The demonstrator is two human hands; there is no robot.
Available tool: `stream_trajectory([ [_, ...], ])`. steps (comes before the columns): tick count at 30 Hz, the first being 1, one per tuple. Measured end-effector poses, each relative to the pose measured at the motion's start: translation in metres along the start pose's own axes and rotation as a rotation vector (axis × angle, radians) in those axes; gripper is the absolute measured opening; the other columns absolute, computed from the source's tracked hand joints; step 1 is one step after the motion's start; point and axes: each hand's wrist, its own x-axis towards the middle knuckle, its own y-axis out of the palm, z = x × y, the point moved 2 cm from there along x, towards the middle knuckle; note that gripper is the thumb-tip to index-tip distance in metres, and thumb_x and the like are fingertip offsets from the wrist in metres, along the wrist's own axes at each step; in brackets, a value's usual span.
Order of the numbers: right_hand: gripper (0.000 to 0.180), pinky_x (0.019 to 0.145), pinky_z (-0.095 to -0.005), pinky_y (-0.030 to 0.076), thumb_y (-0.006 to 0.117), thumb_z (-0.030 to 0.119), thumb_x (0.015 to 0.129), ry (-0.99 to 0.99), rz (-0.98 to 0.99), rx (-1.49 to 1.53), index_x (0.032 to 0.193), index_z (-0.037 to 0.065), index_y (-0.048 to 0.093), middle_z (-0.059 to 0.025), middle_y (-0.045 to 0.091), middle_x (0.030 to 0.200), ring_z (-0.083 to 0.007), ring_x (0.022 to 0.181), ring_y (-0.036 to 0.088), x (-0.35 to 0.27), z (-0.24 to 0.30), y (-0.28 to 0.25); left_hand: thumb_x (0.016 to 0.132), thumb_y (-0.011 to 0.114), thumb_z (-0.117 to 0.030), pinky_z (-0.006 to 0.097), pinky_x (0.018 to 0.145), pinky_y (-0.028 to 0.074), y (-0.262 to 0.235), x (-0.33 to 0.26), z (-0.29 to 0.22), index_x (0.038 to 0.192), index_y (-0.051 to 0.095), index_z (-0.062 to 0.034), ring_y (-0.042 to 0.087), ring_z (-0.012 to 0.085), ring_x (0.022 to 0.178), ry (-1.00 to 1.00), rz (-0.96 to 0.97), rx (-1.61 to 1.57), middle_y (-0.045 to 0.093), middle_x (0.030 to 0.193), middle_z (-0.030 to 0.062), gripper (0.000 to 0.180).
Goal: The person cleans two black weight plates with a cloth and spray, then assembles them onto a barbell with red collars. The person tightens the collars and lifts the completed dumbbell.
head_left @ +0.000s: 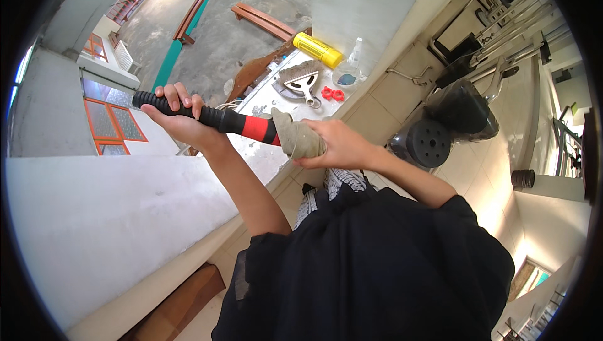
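A black rod (217, 119) with a ribbed grip and a red band slants across the middle of the view. Around its ribbed far-left end my left hand (183, 129) is closed, palm underneath and fingers curled over the top. My right hand (342, 144) grips a crumpled grey-green cloth (300, 137), which is wrapped round the rod just past the red band. That end of the rod is hidden by the cloth. On the white ledge (256, 157) beyond lie a white-handled brush (303, 83) and two red star-shaped knobs (332, 94).
A yellow cylinder (318, 50) and a clear spray bottle (350, 68) stand or lie at the ledge's far end, beside a pillar (370, 8). Wooden benches (264, 21) are outside. At right, gym equipment with black pads (461, 108) occupies the tiled floor.
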Motion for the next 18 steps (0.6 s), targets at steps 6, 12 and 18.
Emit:
stream_trajectory([
  [6,0.068,0.081,-0.0376,0.046,0.075,0.024,0.062,-0.112,-0.343,-0.154,0.119,0.001,0.046,-0.0158,0.053,0.110,-0.0330,0.097,0.055,-0.037,-0.006,-0.005,0.095,0.036,-0.037,0.014,0.035,0.032,0.032,0.006,0.010,0.089,0.038,-0.0059,0.036,0.0064,0.056,-0.019,0.007,0.096,0.035,0.067,-0.0006,0.031],
  [12,0.070,0.086,-0.0376,0.043,0.075,0.020,0.062,-0.164,-0.325,-0.416,0.121,0.001,0.043,-0.0121,0.048,0.116,-0.0310,0.106,0.048,-0.072,-0.041,-0.026,0.095,0.036,-0.039,0.016,0.038,0.035,0.024,0.036,0.014,0.090,0.039,-0.0068,0.040,0.0078,0.057,-0.001,-0.028,0.198,0.037,0.067,-0.0007,0.033],
  [18,0.066,0.085,-0.0389,0.043,0.072,0.020,0.067,-0.135,-0.301,-0.234,0.122,0.002,0.042,-0.0129,0.049,0.116,-0.0319,0.101,0.052,-0.064,-0.046,-0.037,0.093,0.042,-0.040,0.014,0.037,0.034,0.051,0.042,0.027,0.092,0.039,-0.0080,0.040,0.0054,0.059,-0.070,0.138,0.054,0.036,0.068,-0.0014,0.032],
])
